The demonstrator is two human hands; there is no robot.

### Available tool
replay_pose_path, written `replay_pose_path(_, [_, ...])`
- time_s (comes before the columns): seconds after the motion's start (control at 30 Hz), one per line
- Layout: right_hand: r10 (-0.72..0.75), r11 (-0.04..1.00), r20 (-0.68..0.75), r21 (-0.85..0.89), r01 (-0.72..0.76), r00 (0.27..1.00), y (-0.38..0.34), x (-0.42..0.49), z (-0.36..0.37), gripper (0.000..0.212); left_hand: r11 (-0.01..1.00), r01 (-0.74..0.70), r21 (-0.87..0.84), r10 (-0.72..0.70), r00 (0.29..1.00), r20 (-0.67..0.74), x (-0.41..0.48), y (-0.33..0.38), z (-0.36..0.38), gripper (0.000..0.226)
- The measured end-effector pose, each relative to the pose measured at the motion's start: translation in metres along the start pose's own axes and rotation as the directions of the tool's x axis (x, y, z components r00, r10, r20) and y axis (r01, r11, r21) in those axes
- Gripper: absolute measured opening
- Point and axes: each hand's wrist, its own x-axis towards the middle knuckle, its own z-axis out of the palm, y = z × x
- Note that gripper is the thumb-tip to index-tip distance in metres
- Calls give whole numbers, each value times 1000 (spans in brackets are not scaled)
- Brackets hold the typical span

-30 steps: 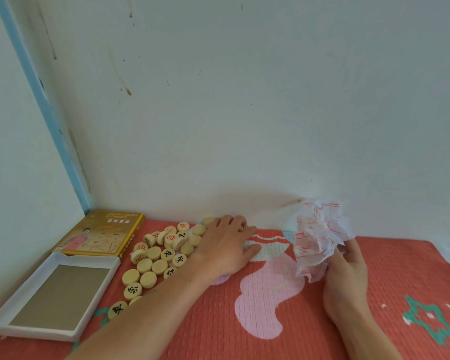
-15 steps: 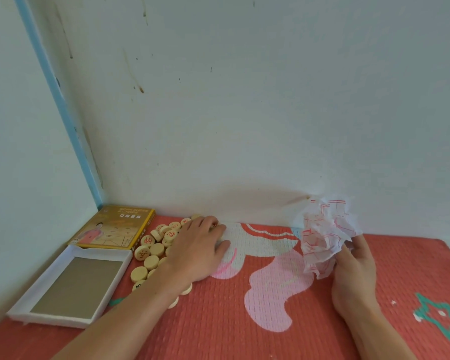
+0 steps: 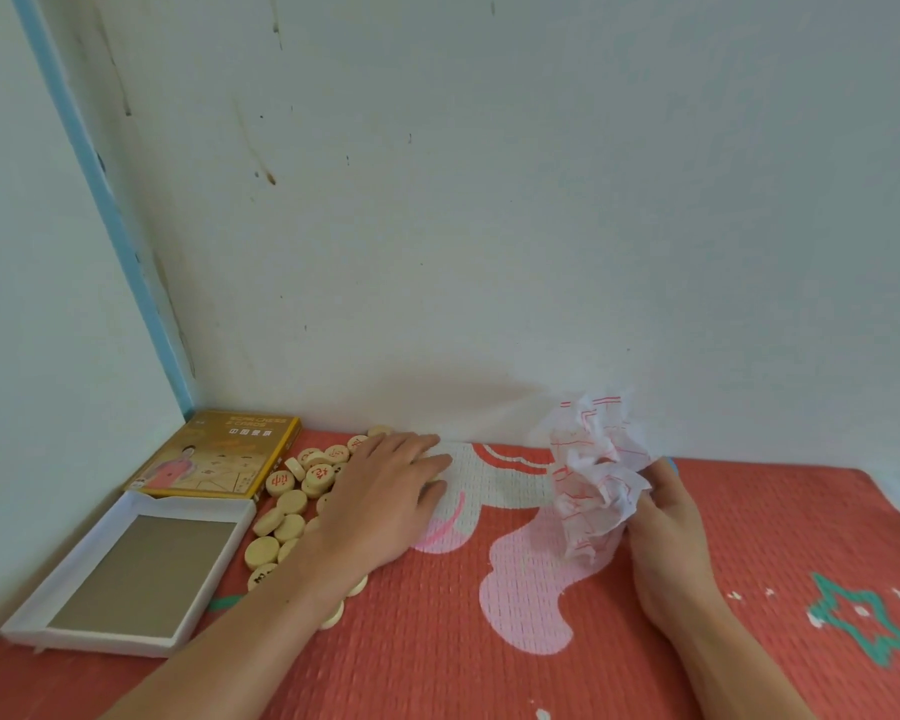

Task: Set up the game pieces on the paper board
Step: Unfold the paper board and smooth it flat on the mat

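A pale, scuffed plaster wall [image 3: 541, 200] meets a plain side wall [image 3: 32, 304] at a light-blue vertical strip [image 3: 110, 210]. Below lies a red quilted mat [image 3: 749, 511], a teal star [image 3: 859, 618] near its right edge.

A flat yellow cardboard box lid [image 3: 219, 454] bears white Chinese characters, 中国象棋, below a blurred English line. The round pale wooden game pieces [image 3: 291, 502] show red or black characters, too small to read.

Roughly eighteen visible game pieces [image 3: 292, 502], one paper board [image 3: 593, 475], one yellow box [image 3: 219, 454], one tray [image 3: 193, 506].
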Motion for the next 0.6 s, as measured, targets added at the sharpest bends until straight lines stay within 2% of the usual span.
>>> replay_pose_path(0.37, [12,999,17,-30,-11,1000,3,2,-1,37,996,13,-87,-16,999,-37,-1,-8,-3,39])
replay_pose_path(0.47, [13,997,5,-72,-12,1000,3,1,0,38,971,36,-235,-39,999,-7,0,15,-15,37])
replay_pose_path(0.53, [1,994,-15,-109,-3,1000,4,2,1,38,876,91,-474,-82,996,41,-1,37,-24,35])
replay_pose_path(0.6, [-27,987,-18,-159,24,999,5,0,3,32,658,203,-725,-123,979,163,-2,60,-32,37])
